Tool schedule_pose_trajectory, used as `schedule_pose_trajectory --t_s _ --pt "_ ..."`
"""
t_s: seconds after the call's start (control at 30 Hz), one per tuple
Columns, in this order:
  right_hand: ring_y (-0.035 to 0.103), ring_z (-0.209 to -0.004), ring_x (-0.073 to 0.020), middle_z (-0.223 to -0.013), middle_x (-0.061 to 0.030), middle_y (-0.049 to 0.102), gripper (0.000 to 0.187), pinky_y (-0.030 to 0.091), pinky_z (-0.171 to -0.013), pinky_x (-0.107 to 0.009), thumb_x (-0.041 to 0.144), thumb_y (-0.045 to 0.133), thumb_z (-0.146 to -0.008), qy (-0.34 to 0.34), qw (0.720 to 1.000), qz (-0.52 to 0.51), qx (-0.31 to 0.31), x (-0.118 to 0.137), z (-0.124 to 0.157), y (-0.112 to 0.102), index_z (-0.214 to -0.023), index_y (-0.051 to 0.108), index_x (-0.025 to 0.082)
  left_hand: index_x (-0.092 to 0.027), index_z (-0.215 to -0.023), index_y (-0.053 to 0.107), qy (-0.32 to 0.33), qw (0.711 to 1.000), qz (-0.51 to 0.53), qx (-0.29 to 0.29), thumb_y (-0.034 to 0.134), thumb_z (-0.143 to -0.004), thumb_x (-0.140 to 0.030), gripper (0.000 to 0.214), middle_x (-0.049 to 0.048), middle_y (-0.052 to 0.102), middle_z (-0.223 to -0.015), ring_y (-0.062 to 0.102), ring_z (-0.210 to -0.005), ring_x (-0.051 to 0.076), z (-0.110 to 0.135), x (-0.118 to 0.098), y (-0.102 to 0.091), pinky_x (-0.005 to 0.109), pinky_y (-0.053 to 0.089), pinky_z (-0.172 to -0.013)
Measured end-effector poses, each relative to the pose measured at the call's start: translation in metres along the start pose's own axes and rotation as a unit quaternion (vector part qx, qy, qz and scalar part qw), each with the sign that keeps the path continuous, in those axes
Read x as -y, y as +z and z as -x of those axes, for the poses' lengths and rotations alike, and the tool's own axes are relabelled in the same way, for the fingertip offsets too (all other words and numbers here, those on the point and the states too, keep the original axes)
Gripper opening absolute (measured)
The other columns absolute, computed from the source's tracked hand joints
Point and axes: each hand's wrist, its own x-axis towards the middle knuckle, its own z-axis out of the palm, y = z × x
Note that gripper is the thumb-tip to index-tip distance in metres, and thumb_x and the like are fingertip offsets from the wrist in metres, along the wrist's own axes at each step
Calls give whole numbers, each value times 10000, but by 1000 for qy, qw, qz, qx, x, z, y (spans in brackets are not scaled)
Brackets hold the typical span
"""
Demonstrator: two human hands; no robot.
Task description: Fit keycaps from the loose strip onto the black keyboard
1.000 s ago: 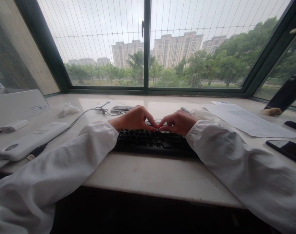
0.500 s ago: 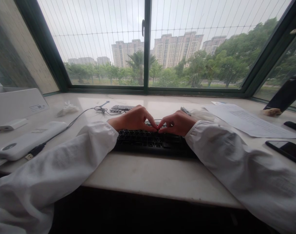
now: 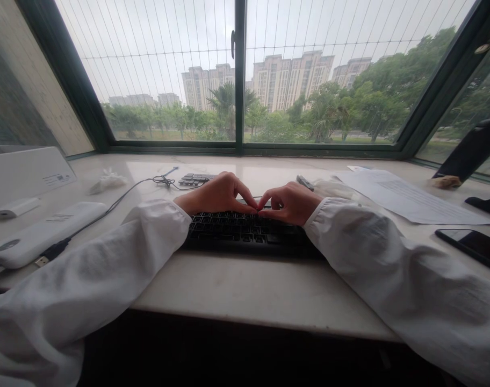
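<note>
A black keyboard (image 3: 229, 232) lies on the pale stone sill in front of me. Both of my hands are arched over its middle rows. My left hand (image 3: 217, 194) and my right hand (image 3: 291, 202) point inward, and their bent fingertips meet at one spot near the keyboard's centre. Thumb and fingers of each hand are pinched together there; what they press or hold is too small to make out. White sleeves cover both forearms, which rest on the sill's front edge.
A white power bank (image 3: 39, 234) with a cable (image 3: 120, 200) and a white box (image 3: 23, 172) lie at the left. A small dark hub (image 3: 194, 179) sits behind the keyboard. Papers (image 3: 402, 199), a black phone (image 3: 470, 244) and a dark stand (image 3: 466, 153) are at the right, below the window.
The hands stay pinched at the same spot on the keyboard. The view has shifted slightly to the right and down.
</note>
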Motion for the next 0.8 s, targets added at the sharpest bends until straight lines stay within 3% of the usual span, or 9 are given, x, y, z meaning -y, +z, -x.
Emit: schedule_pose_trajectory --t_s 0.2,0.8 --pt "503 -511 -87 -597 31 623 257 291 -541 -225 437 626 -771 -1 1000 12 6 -1 0 -1 -919 737 260 -210 -825 779 0 1000 -19 11 700 -718 -416 246 -41 567 -470 329 -440 50 0 2 2 225 262 -466" --pt "507 -537 -93 -620 27 630 261 294 -554 -228 447 628 -773 1 1000 19 0 1 0 0 -934 735 272 -235 -824 776 26 998 -49 18 682 -736 -427 231 -28 629 -525 402 -452 57 -1 3 1 215 305 -497"
